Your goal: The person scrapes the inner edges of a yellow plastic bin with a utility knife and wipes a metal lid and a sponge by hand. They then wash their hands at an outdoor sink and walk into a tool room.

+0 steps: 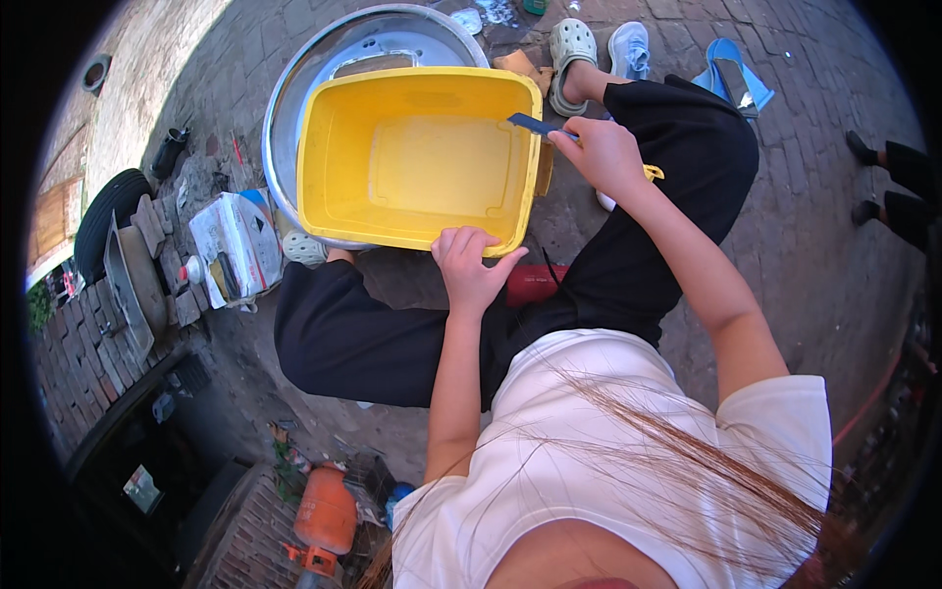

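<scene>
My left hand (471, 269) grips the near rim of a yellow plastic tub (434, 166), with the fingers over the edge. The tub is tilted, its open side towards me, and rests over a large round metal basin (283, 132) that has a whitish surface inside. My right hand (607, 151) holds a flat dark blue tool (531, 124), perhaps a brush or scraper, at the tub's right rim. Its far end reaches just over the inside of that rim. The exact kind of tool cannot be told.
A white carton (243, 247), a black tire (110, 221) and loose bricks lie left. An orange gas cylinder (325, 512) is at the lower left. Blue slippers with a phone (734, 85) lie upper right. Another person's legs (905, 184) stand at the far right.
</scene>
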Demonstrator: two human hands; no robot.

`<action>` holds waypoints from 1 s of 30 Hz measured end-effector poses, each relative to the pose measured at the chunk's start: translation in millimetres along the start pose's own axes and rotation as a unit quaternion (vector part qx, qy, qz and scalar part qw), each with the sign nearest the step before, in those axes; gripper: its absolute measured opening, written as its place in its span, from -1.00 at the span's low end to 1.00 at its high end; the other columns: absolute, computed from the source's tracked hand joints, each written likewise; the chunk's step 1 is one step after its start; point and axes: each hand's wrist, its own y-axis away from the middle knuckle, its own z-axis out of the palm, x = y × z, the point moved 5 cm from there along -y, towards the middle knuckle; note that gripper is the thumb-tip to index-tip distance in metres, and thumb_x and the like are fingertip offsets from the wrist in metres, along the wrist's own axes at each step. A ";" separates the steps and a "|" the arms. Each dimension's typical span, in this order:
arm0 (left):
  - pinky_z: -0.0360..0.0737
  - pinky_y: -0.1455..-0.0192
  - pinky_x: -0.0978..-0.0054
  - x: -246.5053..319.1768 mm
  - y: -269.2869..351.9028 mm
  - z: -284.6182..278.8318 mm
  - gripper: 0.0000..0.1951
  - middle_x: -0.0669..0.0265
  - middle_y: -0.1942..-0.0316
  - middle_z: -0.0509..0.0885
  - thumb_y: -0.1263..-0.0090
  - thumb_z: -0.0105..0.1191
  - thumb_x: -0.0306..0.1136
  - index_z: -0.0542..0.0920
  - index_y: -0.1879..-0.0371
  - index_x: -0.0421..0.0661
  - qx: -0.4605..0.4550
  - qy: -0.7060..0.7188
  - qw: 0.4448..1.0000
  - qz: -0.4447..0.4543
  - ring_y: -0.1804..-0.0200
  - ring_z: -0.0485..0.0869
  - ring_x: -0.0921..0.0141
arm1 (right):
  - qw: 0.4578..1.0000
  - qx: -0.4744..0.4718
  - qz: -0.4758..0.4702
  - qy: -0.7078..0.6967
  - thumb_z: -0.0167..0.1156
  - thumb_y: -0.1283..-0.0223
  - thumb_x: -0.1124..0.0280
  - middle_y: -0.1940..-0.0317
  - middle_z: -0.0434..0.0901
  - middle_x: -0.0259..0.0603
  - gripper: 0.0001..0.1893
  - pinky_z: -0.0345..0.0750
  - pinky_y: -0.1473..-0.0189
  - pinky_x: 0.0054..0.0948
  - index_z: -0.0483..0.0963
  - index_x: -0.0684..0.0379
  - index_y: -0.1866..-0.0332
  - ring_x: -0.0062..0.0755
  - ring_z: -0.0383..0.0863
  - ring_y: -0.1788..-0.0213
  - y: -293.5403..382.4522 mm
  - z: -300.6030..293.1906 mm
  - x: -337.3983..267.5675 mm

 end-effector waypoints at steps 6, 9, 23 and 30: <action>0.34 -0.02 0.25 -2.5 -0.3 0.7 -0.60 0.39 0.37 0.58 0.10 0.53 -0.06 0.59 0.47 0.01 0.007 0.000 1.000 0.009 0.14 0.50 0.27 | 0.997 -0.071 0.002 -0.036 0.26 -0.28 0.06 0.56 0.65 -0.14 -0.65 0.56 0.39 -0.16 0.66 0.17 0.35 -0.09 0.68 0.43 8.8 6.0 0.2; 0.34 -0.02 0.25 -3.2 -0.3 0.2 -0.59 0.39 0.35 0.58 0.10 0.53 -0.06 0.59 0.47 0.01 0.005 -0.001 1.000 0.007 0.14 0.50 0.27 | 0.996 -0.084 -0.010 -0.034 0.25 -0.29 0.06 0.56 0.65 -0.13 -0.66 0.56 0.38 -0.16 0.65 0.16 0.34 -0.08 0.68 0.44 11.7 4.5 -3.3; 0.35 -0.05 0.29 -4.4 -3.2 -3.7 -0.62 0.39 0.35 0.61 0.15 0.57 -0.14 0.62 0.48 0.01 0.007 -0.011 1.000 0.001 0.14 0.53 0.28 | 0.999 0.033 -0.029 0.028 0.25 -0.28 0.10 0.50 0.66 -0.19 -0.69 0.57 0.39 -0.19 0.60 0.16 0.37 -0.12 0.69 0.43 1.3 -5.5 -4.7; 0.34 -0.02 0.25 -8.2 -4.1 -4.8 -0.60 0.39 0.37 0.57 0.12 0.54 -0.08 0.58 0.48 0.01 0.015 -0.002 1.000 0.010 0.15 0.51 0.27 | 0.996 0.055 -0.050 0.041 0.27 -0.27 0.11 0.49 0.66 -0.19 -0.70 0.58 0.39 -0.21 0.59 0.15 0.37 -0.13 0.68 0.44 -2.6 -5.1 -6.4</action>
